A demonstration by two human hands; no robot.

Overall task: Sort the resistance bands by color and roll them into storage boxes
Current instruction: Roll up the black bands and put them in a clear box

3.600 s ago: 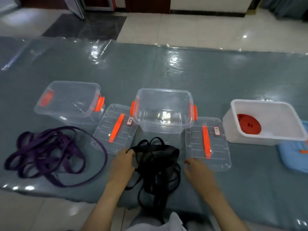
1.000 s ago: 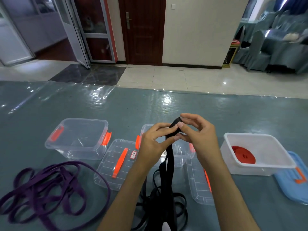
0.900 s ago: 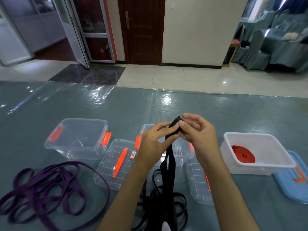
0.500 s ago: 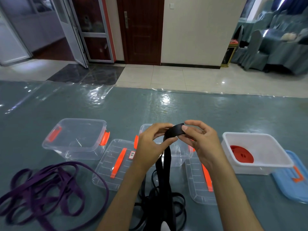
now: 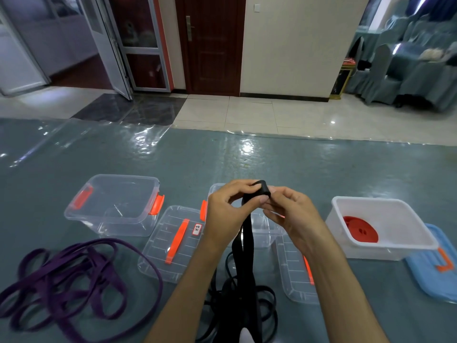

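A black resistance band (image 5: 247,246) hangs from both my hands down to a tangle of black bands at the near table edge. Its top end is curled into a small roll between my fingertips. My left hand (image 5: 226,214) and my right hand (image 5: 293,214) both pinch that roll, held above the middle clear box (image 5: 265,233). A heap of purple bands (image 5: 66,278) lies at the left. A rolled red band (image 5: 361,229) sits inside the white box (image 5: 385,246) on the right. The left clear box (image 5: 111,206) holds nothing.
Two clear lids with orange handles lie flat: one (image 5: 173,243) between the clear boxes, one (image 5: 296,271) under my right forearm. A blue lid (image 5: 435,266) lies at the far right. The table has a shiny grey-blue cover. Tiled floor and doors lie beyond.
Since 3.6 s ago both hands lifted a black band off the table pile. Over the last second the band's top end has curled into a tighter small roll between my fingers.
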